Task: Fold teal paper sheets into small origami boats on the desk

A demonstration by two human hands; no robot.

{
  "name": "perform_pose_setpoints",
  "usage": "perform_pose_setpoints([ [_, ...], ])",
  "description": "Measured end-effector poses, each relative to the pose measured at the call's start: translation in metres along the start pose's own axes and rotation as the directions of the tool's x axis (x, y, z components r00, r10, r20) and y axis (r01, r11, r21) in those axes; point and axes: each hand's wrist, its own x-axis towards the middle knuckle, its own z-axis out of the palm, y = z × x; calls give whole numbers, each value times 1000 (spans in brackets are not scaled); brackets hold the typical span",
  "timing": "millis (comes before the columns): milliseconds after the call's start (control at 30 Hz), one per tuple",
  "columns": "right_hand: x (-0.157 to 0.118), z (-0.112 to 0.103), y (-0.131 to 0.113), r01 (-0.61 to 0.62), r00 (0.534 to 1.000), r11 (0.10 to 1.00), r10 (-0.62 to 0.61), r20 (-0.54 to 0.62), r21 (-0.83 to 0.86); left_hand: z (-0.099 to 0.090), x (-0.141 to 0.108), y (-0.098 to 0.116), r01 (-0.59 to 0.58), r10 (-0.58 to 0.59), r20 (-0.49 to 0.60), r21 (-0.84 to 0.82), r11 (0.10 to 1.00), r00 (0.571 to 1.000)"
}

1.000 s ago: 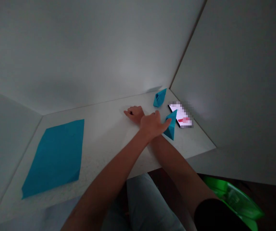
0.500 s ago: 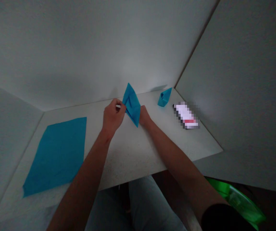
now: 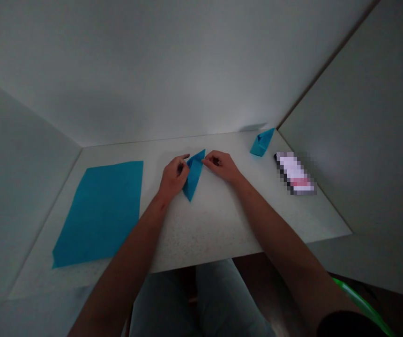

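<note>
Between my hands, low over the middle of the table, is a folded blue paper boat point(image 3: 195, 174), tilted with one point toward the wall and one toward me. My left hand point(image 3: 174, 175) pinches its left side between thumb and fingers, covering part of that edge. On the other side, the fingertips of my right hand point(image 3: 223, 164) are closed on the boat's upper right edge. A second blue paper boat point(image 3: 262, 143) stands at the back right of the table, apart from both hands.
A flat sheet of blue paper point(image 3: 99, 213) lies on the left of the white table point(image 3: 208, 234). At the right is a phone point(image 3: 294, 173), its screen blurred out. Walls bound the table at the back and sides. A green rim point(image 3: 361, 304) shows below right.
The paper boat has come down toward the table and turned, now leaning the other way. My right hand has come from behind it to its right edge. The camera view has shifted left.
</note>
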Motion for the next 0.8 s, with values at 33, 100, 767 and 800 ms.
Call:
perform_pose_setpoints([
  [33,0,0,1,-4,1000,1000,4,8,4,0,0,0,-1,1,16,-31,1000,1000],
  [100,1,0,2,-24,1000,1000,24,10,8,1,0,1,7,-3,44,-105,994,999],
  [767,0,-3,10,-74,994,996,70,80,52,0,3,0,164,-160,35,-294,942,986],
  [800,0,-3,9,-70,993,996,64,101,57,0,4,-2,189,-189,28,-297,936,982],
])
